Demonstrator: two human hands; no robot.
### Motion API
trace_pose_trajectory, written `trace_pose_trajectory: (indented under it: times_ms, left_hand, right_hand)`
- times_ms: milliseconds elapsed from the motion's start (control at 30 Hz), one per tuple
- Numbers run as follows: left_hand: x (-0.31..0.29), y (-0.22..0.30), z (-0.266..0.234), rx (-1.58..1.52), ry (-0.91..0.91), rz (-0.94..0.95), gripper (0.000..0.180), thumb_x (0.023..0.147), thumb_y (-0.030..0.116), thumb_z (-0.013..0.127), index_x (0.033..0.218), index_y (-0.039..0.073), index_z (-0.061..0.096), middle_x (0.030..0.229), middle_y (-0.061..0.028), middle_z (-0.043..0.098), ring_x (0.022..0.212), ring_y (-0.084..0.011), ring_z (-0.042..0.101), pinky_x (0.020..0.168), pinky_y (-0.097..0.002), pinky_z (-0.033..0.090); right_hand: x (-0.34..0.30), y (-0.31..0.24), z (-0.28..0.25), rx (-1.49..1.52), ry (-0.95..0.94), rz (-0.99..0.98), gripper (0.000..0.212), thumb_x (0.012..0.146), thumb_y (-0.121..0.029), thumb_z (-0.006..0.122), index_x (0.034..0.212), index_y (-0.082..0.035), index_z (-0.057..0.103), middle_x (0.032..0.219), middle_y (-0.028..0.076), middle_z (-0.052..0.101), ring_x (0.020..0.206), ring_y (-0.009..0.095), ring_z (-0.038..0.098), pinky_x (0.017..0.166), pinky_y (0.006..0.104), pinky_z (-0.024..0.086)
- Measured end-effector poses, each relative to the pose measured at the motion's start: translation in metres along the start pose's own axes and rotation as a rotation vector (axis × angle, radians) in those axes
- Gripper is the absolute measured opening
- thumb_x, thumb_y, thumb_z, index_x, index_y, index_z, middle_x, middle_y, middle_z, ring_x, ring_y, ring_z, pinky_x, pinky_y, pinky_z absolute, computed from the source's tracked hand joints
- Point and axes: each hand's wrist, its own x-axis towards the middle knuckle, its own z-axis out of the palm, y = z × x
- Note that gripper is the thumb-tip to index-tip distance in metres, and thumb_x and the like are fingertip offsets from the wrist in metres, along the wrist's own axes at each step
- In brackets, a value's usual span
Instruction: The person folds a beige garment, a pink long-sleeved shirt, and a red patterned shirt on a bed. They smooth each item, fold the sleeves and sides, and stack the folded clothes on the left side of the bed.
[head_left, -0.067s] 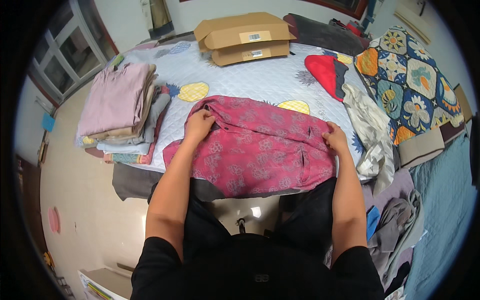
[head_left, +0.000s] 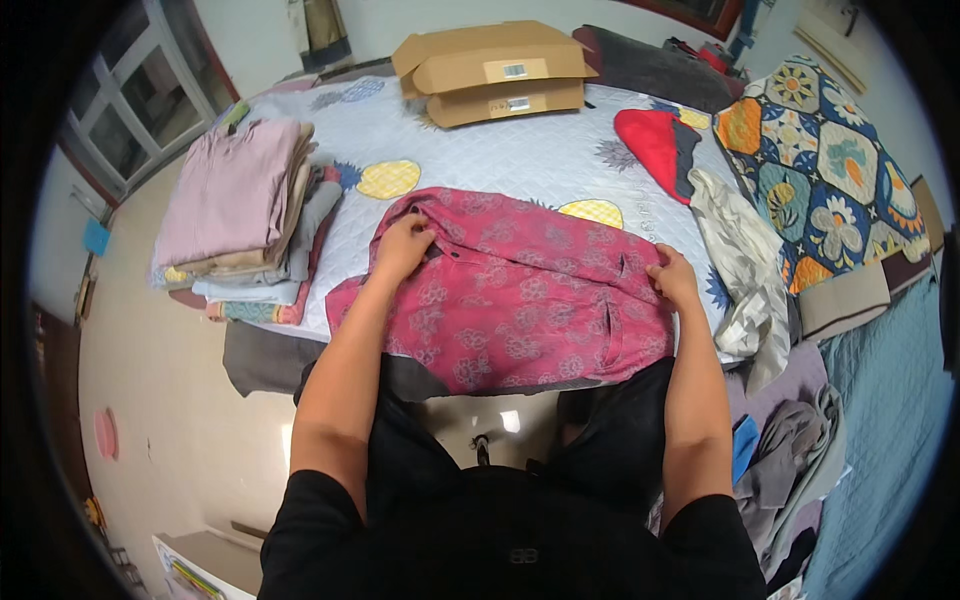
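A magenta jacket (head_left: 500,300) with a pale flower print lies spread sideways on the bed's near edge, its collar end to the left. My left hand (head_left: 405,248) pinches its cloth by the collar, close to dark snap buttons. At the opposite end, my right hand (head_left: 675,277) grips the edge near the hem, fingers closed. Two slit pockets show in the right part of the garment, whose lower edge hangs beside my knees. The underside of the cloth is hidden.
On the left stands a stack of folded clothes (head_left: 235,195). Cardboard boxes (head_left: 490,75) sit at the back of the quilted bed (head_left: 330,120). To the right lie a red hat-shaped item (head_left: 650,148), a crumpled white cloth (head_left: 745,265), a patterned cushion (head_left: 820,170) and loose clothes (head_left: 785,450).
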Motion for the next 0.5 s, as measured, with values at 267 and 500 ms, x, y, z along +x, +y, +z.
trace_pose_trajectory:
  times_ms: [267, 500]
  left_hand:
    - [0.007, 0.007, 0.021, -0.588, -0.267, -0.191, 0.025, 0.097, 0.015, 0.066, 0.119, 0.005, 0.071, 0.095, 0.0012, 0.069, 0.081, -0.0087, 0.061, 0.072, -0.0256, 0.050]
    - [0.004, 0.033, 0.003, -0.795, 0.066, -0.111, 0.015, 0.097, 0.009, 0.061, 0.106, 0.001, 0.071, 0.089, -0.0013, 0.070, 0.073, -0.0101, 0.061, 0.071, -0.0245, 0.049]
  right_hand:
    - [0.033, 0.011, 0.006, 0.098, 0.229, -0.132, 0.011, 0.087, -0.018, 0.073, 0.087, -0.007, 0.073, 0.077, 0.006, 0.073, 0.070, 0.016, 0.068, 0.068, 0.0323, 0.052]
    - [0.053, -0.039, 0.007, 0.833, 0.299, -0.165, 0.008, 0.098, -0.008, 0.063, 0.101, -0.004, 0.070, 0.087, 0.004, 0.075, 0.073, 0.009, 0.066, 0.061, 0.0242, 0.047]
